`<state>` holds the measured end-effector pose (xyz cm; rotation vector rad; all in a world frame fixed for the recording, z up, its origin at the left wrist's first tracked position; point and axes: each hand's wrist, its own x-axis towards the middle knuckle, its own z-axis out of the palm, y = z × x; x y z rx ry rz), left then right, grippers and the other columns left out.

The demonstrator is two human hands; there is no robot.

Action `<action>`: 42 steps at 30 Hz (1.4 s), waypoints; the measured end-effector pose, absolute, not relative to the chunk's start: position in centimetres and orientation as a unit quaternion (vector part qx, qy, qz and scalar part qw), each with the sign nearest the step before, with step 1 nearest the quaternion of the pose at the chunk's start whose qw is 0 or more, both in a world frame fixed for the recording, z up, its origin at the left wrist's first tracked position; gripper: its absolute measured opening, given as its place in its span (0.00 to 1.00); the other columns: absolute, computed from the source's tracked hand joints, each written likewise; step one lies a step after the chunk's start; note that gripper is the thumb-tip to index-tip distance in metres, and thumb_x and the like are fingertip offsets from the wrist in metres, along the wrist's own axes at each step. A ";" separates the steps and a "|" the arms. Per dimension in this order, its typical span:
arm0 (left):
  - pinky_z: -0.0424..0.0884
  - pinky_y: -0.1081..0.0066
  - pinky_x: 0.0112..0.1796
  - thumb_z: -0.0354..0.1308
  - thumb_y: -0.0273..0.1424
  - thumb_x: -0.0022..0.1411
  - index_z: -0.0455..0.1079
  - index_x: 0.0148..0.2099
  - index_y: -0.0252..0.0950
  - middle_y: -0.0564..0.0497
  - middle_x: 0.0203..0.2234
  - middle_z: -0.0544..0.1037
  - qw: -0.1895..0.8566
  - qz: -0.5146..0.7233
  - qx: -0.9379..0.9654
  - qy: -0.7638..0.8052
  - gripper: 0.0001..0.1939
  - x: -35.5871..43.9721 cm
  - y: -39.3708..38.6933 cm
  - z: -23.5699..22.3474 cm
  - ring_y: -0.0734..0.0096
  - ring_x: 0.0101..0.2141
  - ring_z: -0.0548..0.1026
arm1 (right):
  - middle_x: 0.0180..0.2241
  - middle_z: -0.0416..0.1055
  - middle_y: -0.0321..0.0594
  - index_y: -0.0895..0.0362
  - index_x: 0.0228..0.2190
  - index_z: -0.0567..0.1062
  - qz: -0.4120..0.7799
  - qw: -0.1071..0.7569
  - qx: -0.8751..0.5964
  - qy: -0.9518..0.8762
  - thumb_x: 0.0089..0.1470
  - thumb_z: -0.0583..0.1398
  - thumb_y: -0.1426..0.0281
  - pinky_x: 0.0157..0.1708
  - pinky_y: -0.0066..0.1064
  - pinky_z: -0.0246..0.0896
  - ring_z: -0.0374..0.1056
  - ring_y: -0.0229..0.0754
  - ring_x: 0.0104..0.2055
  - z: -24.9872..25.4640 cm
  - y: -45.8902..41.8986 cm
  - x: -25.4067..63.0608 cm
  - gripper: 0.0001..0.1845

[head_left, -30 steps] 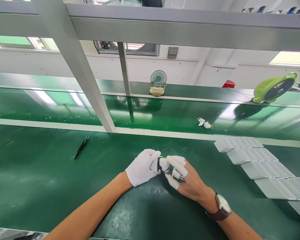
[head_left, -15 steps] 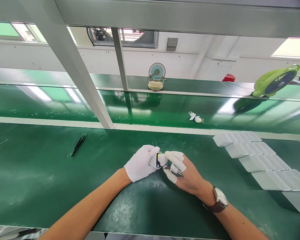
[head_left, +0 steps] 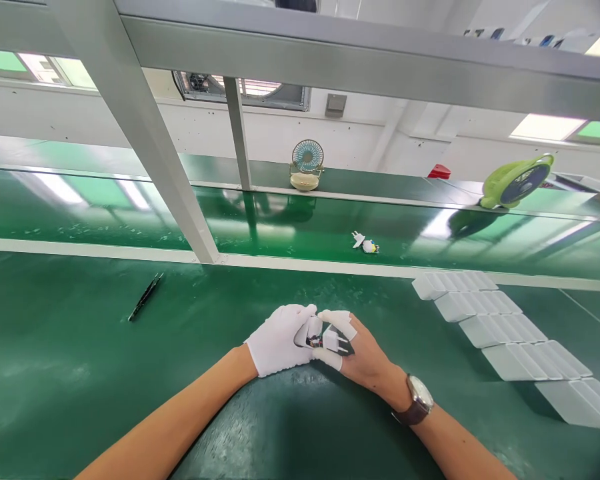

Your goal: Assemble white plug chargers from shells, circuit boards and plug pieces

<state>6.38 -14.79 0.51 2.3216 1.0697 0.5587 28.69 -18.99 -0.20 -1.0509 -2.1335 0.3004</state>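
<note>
My left hand point(head_left: 279, 340), in a white glove, is closed around a white plastic charger housing point(head_left: 303, 332) just above the bench. Inside the housing's open side shows a small dark circuit part with wires point(head_left: 313, 341). My right hand point(head_left: 367, 353), white covers on its fingertips, grips a white plug piece with prongs point(head_left: 332, 341) right beside the housing. Thumb and fingers of the right hand reach to the housing's edge. The palm side of my left hand and part of the housing are hidden.
Black tweezers point(head_left: 146, 297) lie on the green bench at left. A row of white divided trays point(head_left: 513, 330) stands at right. Behind the white rail, another plug assembly point(head_left: 366, 244) lies on the green belt. A small fan point(head_left: 307, 163), a green fan point(head_left: 516, 181) and a metal post point(head_left: 165, 150) stand farther back.
The circuit part, which stuck out of the housing with its yellow piece showing, now sits deeper inside it. The plug piece has turned and its prongs show. The whole view has shifted slightly.
</note>
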 end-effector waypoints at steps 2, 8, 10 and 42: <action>0.69 0.56 0.51 0.68 0.36 0.48 0.66 0.59 0.43 0.46 0.45 0.76 0.251 0.213 0.854 0.403 0.35 6.3 -14.8 0.1 0.52 0.50 0.73 | 0.48 0.75 0.49 0.51 0.64 0.61 0.142 0.376 -0.398 -0.825 0.59 0.65 0.58 0.45 0.45 0.75 0.74 0.51 0.47 -0.4 -19.0 29.0 0.36; 0.71 0.66 0.43 0.60 0.32 0.56 0.74 0.42 0.44 0.53 0.33 0.77 0.342 0.246 0.788 0.449 0.10 5.8 -14.4 1.2 0.64 0.39 0.75 | 0.55 0.72 0.47 0.51 0.62 0.64 0.170 0.366 -0.465 -0.788 0.68 0.54 0.63 0.60 0.49 0.66 0.69 0.49 0.58 -0.5 -17.8 30.4 0.24; 0.71 0.67 0.43 0.60 0.32 0.56 0.74 0.41 0.43 0.54 0.32 0.77 0.355 0.255 0.767 0.470 0.08 5.4 -14.2 1.5 0.65 0.38 0.76 | 0.57 0.70 0.46 0.50 0.62 0.64 0.152 0.344 -0.529 -0.761 0.67 0.56 0.61 0.61 0.50 0.65 0.69 0.49 0.59 -0.6 -16.5 31.2 0.25; 0.72 0.63 0.46 0.66 0.30 0.46 0.74 0.53 0.45 0.51 0.46 0.76 0.505 0.305 0.684 0.429 0.28 2.4 -13.3 -0.5 0.59 0.45 0.76 | 0.51 0.76 0.53 0.61 0.63 0.65 0.056 0.261 -0.728 -0.631 0.52 0.60 0.54 0.51 0.45 0.68 0.74 0.55 0.49 -2.0 -9.0 40.1 0.41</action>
